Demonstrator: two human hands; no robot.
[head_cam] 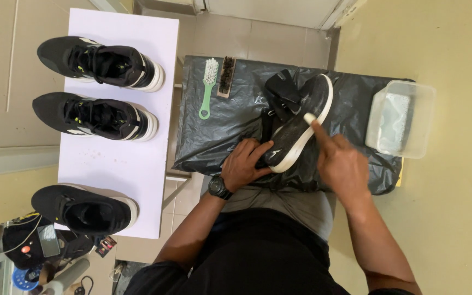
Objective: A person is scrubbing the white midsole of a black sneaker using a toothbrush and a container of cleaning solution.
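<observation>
Holding black sneaker, left hand grip closed, right hand fingertip rubbing sole

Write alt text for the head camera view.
The left hand steadies a black white-soled shoe on black plastic sheeting while the right hand presses something small and white to its sole. Three more shoes sit on a white board.

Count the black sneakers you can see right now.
4. Three sit on the white board at left: far end, middle, near end. The fourth sneaker lies on the black plastic sheet, held by the left hand.
</observation>
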